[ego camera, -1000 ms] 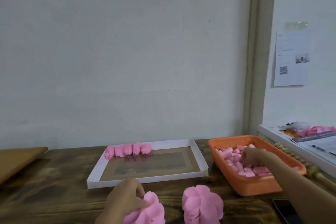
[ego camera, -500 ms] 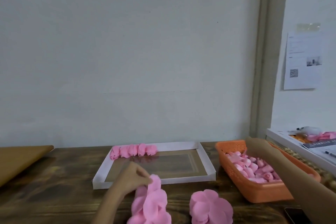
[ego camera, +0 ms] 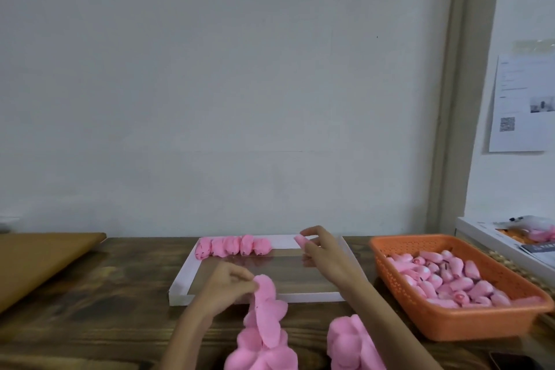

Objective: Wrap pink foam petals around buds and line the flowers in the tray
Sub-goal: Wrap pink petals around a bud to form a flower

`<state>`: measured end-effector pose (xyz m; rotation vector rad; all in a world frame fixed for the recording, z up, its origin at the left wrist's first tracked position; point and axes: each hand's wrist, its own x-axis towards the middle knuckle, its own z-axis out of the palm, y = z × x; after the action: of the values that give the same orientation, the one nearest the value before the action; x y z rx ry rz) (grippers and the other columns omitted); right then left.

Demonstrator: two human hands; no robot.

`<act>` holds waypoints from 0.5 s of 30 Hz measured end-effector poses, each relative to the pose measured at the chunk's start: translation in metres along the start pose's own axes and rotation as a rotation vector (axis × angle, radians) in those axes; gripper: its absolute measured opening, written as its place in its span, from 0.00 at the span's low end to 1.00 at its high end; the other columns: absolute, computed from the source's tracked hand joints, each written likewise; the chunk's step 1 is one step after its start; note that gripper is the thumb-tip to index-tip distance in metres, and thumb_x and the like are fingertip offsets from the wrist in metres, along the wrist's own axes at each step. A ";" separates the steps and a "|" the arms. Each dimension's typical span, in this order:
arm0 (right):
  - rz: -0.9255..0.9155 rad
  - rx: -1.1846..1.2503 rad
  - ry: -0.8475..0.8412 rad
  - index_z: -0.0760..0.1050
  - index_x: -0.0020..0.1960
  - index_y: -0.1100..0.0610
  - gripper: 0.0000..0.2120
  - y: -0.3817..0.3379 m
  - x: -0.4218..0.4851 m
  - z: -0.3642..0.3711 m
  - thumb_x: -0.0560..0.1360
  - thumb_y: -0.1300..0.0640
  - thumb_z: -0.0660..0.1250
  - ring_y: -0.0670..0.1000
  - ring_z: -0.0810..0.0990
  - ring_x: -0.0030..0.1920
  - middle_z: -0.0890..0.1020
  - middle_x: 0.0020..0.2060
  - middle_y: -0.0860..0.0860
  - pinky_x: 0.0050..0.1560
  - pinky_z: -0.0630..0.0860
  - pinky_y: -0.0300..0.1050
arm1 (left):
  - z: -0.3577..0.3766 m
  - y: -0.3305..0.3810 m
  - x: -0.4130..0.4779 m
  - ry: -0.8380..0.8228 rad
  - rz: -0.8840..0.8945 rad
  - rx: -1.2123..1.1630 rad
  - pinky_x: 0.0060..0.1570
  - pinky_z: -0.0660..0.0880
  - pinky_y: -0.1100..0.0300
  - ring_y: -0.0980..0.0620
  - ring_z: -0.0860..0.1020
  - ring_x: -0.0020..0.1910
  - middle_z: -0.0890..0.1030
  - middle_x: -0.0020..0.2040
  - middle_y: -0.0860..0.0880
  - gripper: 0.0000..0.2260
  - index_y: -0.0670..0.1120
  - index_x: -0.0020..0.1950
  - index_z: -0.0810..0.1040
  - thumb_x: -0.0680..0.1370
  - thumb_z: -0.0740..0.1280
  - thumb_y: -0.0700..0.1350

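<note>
The table has the white tray straight ahead, with finished flowers lined along its far edge, leaving room to extend the row. The orange basket keeps buds within right-hand reach. The left hand pinches a petal above the pile. The right hand pinches one bud over the tray, likely for wrapping.

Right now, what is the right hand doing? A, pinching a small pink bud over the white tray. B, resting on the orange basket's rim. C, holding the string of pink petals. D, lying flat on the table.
A: the right hand pinches a pink bud over the far side of the white tray, clear of the orange basket, while the left hand holds the pink petals.
</note>
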<state>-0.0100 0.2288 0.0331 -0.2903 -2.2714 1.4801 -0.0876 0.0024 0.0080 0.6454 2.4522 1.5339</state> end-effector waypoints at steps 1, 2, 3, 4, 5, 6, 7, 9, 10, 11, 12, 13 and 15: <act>0.021 0.067 -0.043 0.77 0.58 0.53 0.10 -0.003 -0.004 0.006 0.83 0.48 0.64 0.46 0.83 0.40 0.81 0.46 0.49 0.52 0.84 0.48 | -0.003 0.002 -0.003 0.026 0.006 -0.019 0.40 0.77 0.66 0.58 0.85 0.38 0.88 0.39 0.49 0.02 0.43 0.42 0.88 0.74 0.77 0.38; 0.038 0.108 -0.099 0.78 0.57 0.55 0.09 -0.007 -0.009 0.011 0.84 0.51 0.62 0.45 0.80 0.37 0.79 0.43 0.49 0.47 0.83 0.45 | -0.006 0.004 -0.006 0.054 0.021 -0.017 0.43 0.76 0.66 0.59 0.85 0.41 0.88 0.41 0.51 0.02 0.45 0.42 0.88 0.74 0.78 0.40; 0.043 0.120 -0.161 0.78 0.56 0.54 0.10 -0.010 -0.015 0.017 0.84 0.53 0.60 0.44 0.76 0.34 0.76 0.39 0.48 0.40 0.79 0.42 | -0.009 0.008 -0.010 0.077 0.041 -0.023 0.43 0.76 0.66 0.60 0.85 0.42 0.88 0.41 0.52 0.03 0.48 0.41 0.88 0.74 0.78 0.41; 0.038 0.116 -0.221 0.79 0.55 0.53 0.11 -0.014 -0.022 0.021 0.84 0.52 0.59 0.44 0.72 0.33 0.74 0.36 0.46 0.37 0.74 0.39 | -0.013 0.011 -0.014 0.089 0.065 -0.041 0.42 0.76 0.67 0.60 0.85 0.42 0.88 0.41 0.53 0.05 0.50 0.40 0.88 0.74 0.78 0.41; 0.027 0.106 -0.274 0.81 0.52 0.48 0.11 -0.018 -0.029 0.024 0.83 0.50 0.60 0.43 0.70 0.32 0.74 0.33 0.42 0.35 0.71 0.37 | -0.015 0.016 -0.018 0.089 0.088 -0.067 0.40 0.77 0.68 0.60 0.85 0.40 0.88 0.40 0.52 0.08 0.53 0.39 0.89 0.74 0.78 0.40; 0.003 0.085 -0.326 0.81 0.47 0.44 0.10 -0.023 -0.037 0.026 0.81 0.46 0.62 0.42 0.70 0.32 0.73 0.31 0.39 0.34 0.69 0.35 | -0.018 0.019 -0.023 0.089 0.108 -0.094 0.37 0.77 0.70 0.61 0.84 0.38 0.88 0.39 0.51 0.10 0.55 0.39 0.89 0.74 0.77 0.39; -0.038 0.060 -0.385 0.80 0.41 0.41 0.11 -0.028 -0.045 0.027 0.80 0.43 0.65 0.40 0.70 0.31 0.73 0.30 0.37 0.33 0.68 0.33 | -0.020 0.022 -0.027 0.090 0.121 -0.126 0.36 0.76 0.70 0.61 0.84 0.37 0.87 0.38 0.50 0.11 0.55 0.39 0.88 0.75 0.76 0.38; -0.108 0.017 -0.491 0.78 0.33 0.41 0.16 -0.033 -0.057 0.030 0.79 0.41 0.69 0.37 0.70 0.30 0.72 0.28 0.36 0.32 0.66 0.28 | -0.021 0.024 -0.034 0.094 0.119 -0.166 0.34 0.76 0.69 0.59 0.84 0.35 0.87 0.36 0.48 0.11 0.52 0.39 0.88 0.75 0.75 0.36; -0.113 -0.012 -0.513 0.77 0.30 0.43 0.18 -0.032 -0.061 0.033 0.78 0.41 0.71 0.38 0.69 0.29 0.71 0.26 0.37 0.31 0.64 0.28 | -0.020 0.023 -0.036 0.097 0.110 -0.172 0.34 0.75 0.69 0.58 0.84 0.35 0.87 0.36 0.47 0.10 0.50 0.40 0.88 0.75 0.75 0.36; -0.105 -0.045 -0.513 0.75 0.28 0.45 0.20 -0.030 -0.064 0.035 0.77 0.42 0.73 0.39 0.67 0.28 0.69 0.25 0.39 0.30 0.63 0.30 | -0.019 0.022 -0.039 0.103 0.097 -0.178 0.34 0.75 0.69 0.58 0.83 0.34 0.87 0.36 0.46 0.08 0.47 0.40 0.88 0.75 0.74 0.36; -0.093 -0.070 -0.497 0.72 0.27 0.47 0.22 -0.027 -0.066 0.037 0.75 0.43 0.75 0.41 0.65 0.29 0.67 0.25 0.40 0.29 0.62 0.32 | -0.016 0.018 -0.041 0.107 0.079 -0.191 0.34 0.76 0.68 0.56 0.83 0.34 0.86 0.36 0.46 0.06 0.45 0.41 0.88 0.75 0.74 0.35; -0.077 -0.088 -0.479 0.70 0.27 0.49 0.22 -0.022 -0.067 0.039 0.74 0.44 0.75 0.42 0.65 0.30 0.66 0.26 0.41 0.30 0.61 0.34 | -0.013 0.015 -0.043 0.106 0.049 -0.215 0.35 0.77 0.67 0.55 0.83 0.34 0.86 0.36 0.46 0.06 0.44 0.41 0.87 0.74 0.75 0.35; -0.053 -0.121 -0.468 0.70 0.30 0.51 0.19 -0.012 -0.068 0.040 0.73 0.46 0.75 0.45 0.66 0.33 0.68 0.28 0.44 0.33 0.62 0.38 | -0.005 0.004 -0.043 0.074 -0.006 -0.224 0.38 0.79 0.61 0.54 0.83 0.34 0.86 0.37 0.47 0.05 0.45 0.41 0.87 0.74 0.75 0.36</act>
<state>0.0336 0.1645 0.0152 0.0967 -2.7119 1.5070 -0.0502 -0.0193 0.0104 0.5482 2.2825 1.8263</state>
